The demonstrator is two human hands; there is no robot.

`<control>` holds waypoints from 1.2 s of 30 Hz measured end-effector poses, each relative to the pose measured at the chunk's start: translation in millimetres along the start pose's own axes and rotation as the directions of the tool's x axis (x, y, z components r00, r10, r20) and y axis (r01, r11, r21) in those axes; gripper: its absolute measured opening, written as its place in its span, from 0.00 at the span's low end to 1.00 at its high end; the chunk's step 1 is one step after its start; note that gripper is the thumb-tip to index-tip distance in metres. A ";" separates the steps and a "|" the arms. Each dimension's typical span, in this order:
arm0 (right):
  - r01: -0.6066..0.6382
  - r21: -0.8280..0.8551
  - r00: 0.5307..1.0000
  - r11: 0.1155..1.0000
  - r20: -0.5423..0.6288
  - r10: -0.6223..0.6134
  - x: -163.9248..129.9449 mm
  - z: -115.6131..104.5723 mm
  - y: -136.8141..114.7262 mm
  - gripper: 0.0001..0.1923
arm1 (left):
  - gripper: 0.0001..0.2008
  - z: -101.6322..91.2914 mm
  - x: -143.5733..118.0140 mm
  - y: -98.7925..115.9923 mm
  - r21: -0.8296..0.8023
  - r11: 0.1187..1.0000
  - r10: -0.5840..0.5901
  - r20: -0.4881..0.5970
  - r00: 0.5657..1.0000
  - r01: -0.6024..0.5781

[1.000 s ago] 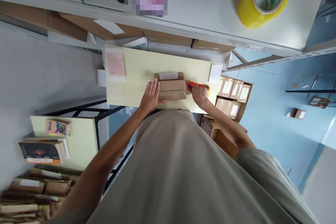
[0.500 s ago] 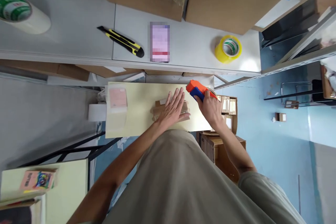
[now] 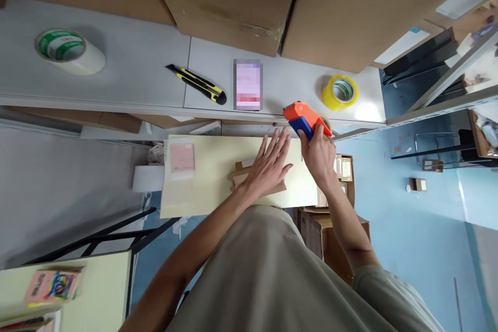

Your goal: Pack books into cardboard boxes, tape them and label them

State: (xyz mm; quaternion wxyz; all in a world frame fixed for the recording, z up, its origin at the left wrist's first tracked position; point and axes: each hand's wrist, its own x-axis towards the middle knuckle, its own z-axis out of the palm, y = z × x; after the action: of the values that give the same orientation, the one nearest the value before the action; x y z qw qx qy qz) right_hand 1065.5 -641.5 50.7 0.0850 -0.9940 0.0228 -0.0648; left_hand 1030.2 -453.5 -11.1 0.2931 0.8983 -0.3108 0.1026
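My left hand (image 3: 270,163) lies flat with fingers stretched out over a small cardboard box (image 3: 241,179) and hides much of it. The box rests on a pale yellow worktop (image 3: 210,166). In my right hand (image 3: 319,153) is an orange and blue tape dispenser (image 3: 305,116), its fingers wrapped round the handle. The dispenser is held in the air to the right of the box, close to the shelf's front edge. Part of a tape roll shows behind it.
On the grey shelf (image 3: 148,83) lie a black and yellow utility knife (image 3: 198,84), a blurred phone (image 3: 248,84), a yellow tape roll (image 3: 340,92) and a white tape roll (image 3: 70,52). Large cartons (image 3: 229,10) stand behind. Pink slips (image 3: 181,157) lie at the worktop's left.
The view has shifted, so the shelf and worktop sit lower in the picture. My left hand has moved slightly up and right over the box. My right hand still holds the dispenser.
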 end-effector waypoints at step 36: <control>-0.377 0.132 0.671 0.917 0.721 0.172 -136.6 146.1 1.9 0.32 | 0.26 39.0 -177.9 -37.2 0.101 0.340 -0.828 0.503 0.247 0.935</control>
State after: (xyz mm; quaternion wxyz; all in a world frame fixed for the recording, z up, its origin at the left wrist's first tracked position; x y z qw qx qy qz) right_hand 949.5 -611.4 -109.4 0.2309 -0.9077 0.1308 0.3250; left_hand 913.5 -364.2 -125.0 0.3108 0.8702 0.1810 -0.3369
